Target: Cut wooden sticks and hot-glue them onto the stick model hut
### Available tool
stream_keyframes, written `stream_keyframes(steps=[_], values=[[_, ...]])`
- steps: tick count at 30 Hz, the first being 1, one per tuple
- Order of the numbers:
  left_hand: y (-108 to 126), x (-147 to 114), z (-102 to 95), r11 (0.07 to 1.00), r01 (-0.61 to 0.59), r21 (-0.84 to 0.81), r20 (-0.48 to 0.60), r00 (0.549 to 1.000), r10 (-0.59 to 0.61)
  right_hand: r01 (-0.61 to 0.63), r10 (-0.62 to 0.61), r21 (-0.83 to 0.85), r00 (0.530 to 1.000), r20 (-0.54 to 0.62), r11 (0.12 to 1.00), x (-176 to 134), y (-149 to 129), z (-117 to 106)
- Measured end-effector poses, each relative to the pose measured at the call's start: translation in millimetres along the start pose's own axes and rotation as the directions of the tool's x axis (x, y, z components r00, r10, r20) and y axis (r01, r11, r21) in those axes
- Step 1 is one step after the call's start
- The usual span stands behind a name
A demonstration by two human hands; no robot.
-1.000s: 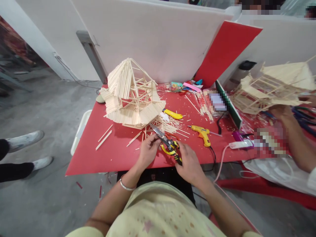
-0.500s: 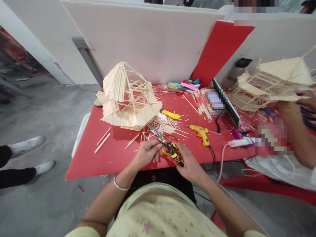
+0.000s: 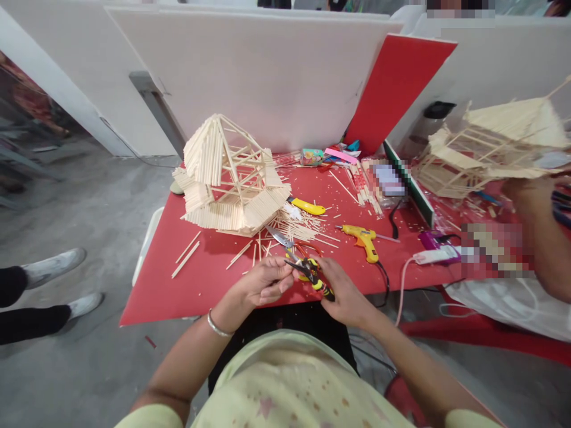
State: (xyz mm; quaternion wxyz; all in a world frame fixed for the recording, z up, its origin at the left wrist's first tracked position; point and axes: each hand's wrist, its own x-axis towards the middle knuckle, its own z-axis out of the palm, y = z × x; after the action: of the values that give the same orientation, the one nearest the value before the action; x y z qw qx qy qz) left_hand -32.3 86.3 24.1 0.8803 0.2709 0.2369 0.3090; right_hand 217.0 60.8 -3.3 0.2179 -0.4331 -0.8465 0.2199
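Note:
My right hand is wrapped round the yellow and black handles of pliers, whose dark jaws point left. Close to those jaws, my left hand has its fingertips pinched together; what lies between them is too small to make out. Just beyond both hands, scissors lie on the red table among loose cut wooden sticks. Further back stands a model house of pale wooden sticks, its roof partly covered on the left and bare framing on the right.
A yellow glue gun lies right of my hands, its cord running off the front edge. Behind the scissors is a yellow utility knife. A co-worker's arm reaches toward a second stick model. White panels stand behind the table.
My left hand has turned slightly, and its lower fingers now show more below the plier jaws. The pliers stay in my right hand. The view has shifted a little.

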Motion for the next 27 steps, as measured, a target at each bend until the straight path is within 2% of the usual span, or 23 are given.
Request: stream_keyframes(steps=[5, 8, 11, 14, 18, 20, 22, 24, 26, 27], values=[[-4.2, -0.3, -2.0, 0.997, 0.023, -0.079, 0.043, 0.999, -0.019, -0.009, 0.009, -0.014, 0.998, -0.056, 1.0, 2.0, -2.3, 2.3], [-4.6, 0.1, 1.2, 0.995, 0.007, -0.096, 0.037, 0.999, -0.004, -0.085, 0.094, 0.075, 0.988, -0.125, 0.994, 3.9, -4.1, 10.7], [-2.0, 1.1, 6.6, 0.997, -0.057, -0.045, -0.008, 0.998, 0.057, -0.168, 0.212, 0.243, 0.962, -0.171, 0.955, 8.5, -8.5, 10.8], [0.3, 2.7, 9.2, 0.986, -0.15, 0.076, -0.108, 0.982, 0.158, -0.198, 0.24, 0.275, 0.962, -0.13, 0.941, 10.6, -12.0, -1.3], [-2.7, 5.0, 4.7, 0.941, -0.246, 0.232, -0.248, 0.92, 0.302, -0.261, 0.272, 0.115, 0.958, -0.087, 0.958, 3.0, -3.9, -13.7], [-6.4, 5.9, 0.8, 0.934, -0.263, 0.243, -0.268, 0.907, 0.325, -0.37, 0.362, -0.055, 0.925, -0.119, 0.927, -3.6, 5.7, -12.0], [-10.0, 6.4, -3.4, 0.934, -0.281, 0.221, -0.274, 0.901, 0.336, -0.495, 0.453, -0.262, 0.867, -0.207, 0.829, -10.6, 16.5, -7.8], [-12.8, 6.8, -8.1, 0.939, -0.286, 0.189, -0.299, 0.894, 0.333, -0.582, 0.486, -0.416, 0.813, -0.32, 0.699, -16.9, 26.3, -4.3], [-14.8, 7.5, -12.8, 0.946, -0.276, 0.171, -0.346, 0.882, 0.32, -0.622, 0.478, -0.484, 0.783, -0.398, 0.616, -20.8, 33.1, -2.8], [-15.7, 8.0, -14.9, 0.949, -0.266, 0.171, -0.369, 0.876, 0.312, -0.624, 0.464, -0.498, 0.782, -0.417, 0.603, -21.2, 34.7, -2.6]])
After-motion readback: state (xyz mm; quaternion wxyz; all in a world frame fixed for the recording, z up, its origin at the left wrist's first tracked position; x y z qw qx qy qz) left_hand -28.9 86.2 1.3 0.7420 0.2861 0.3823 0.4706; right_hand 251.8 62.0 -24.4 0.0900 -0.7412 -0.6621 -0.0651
